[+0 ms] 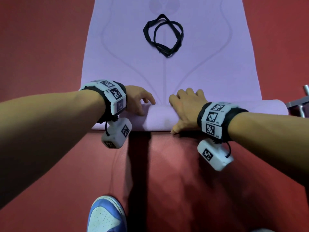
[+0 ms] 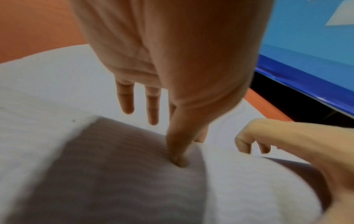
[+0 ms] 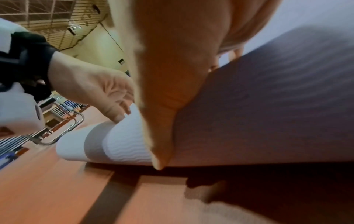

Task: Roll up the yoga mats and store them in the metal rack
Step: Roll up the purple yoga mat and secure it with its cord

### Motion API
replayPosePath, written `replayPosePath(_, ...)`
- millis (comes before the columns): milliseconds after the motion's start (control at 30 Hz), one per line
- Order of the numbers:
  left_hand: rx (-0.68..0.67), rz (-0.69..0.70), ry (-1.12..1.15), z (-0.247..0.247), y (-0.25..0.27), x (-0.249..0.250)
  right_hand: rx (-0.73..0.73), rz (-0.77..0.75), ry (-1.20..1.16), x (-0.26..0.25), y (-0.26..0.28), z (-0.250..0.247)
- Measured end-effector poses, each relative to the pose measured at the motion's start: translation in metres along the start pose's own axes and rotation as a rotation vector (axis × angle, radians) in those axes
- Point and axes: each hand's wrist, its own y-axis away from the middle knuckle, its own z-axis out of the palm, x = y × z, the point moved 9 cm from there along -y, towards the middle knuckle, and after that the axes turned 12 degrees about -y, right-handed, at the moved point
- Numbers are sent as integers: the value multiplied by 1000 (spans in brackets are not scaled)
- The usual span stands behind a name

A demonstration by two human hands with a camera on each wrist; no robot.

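Lilac mat roll [image 1: 160, 119] lies nine-to-three under your flat left hand [image 1: 138, 102] and right hand [image 1: 185, 111], unrolled mat at twelve o'clock.

A lilac yoga mat [image 1: 170, 69] lies on the red floor [image 1: 41, 47], its near end rolled into a thick tube. The left hand [image 1: 138, 101] and right hand [image 1: 185, 109] rest side by side on top of the roll, fingers spread over it. A black strap [image 1: 163, 35] lies looped on the flat far part. A blue-and-white shoe [image 1: 106, 215] shows at the near edge, and metal tubing [image 1: 301, 106] at the right.
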Motion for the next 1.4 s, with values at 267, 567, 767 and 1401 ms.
replayPosePath(267, 408, -106, -149, -45, 5, 17, 66, 65, -124, 31, -21, -46)
replayPosePath(567, 349, -215, -438, -33, -12, 22, 50, -16, 7, 32, -14, -33)
replayPosePath(767, 201, -207, -318, -37, -6, 21, 86, 12, 72, 22, -23, -34)
replayPosePath(1401, -26, -37, -17, 9, 6, 13, -351, 57, -142, 12, 3, 8)
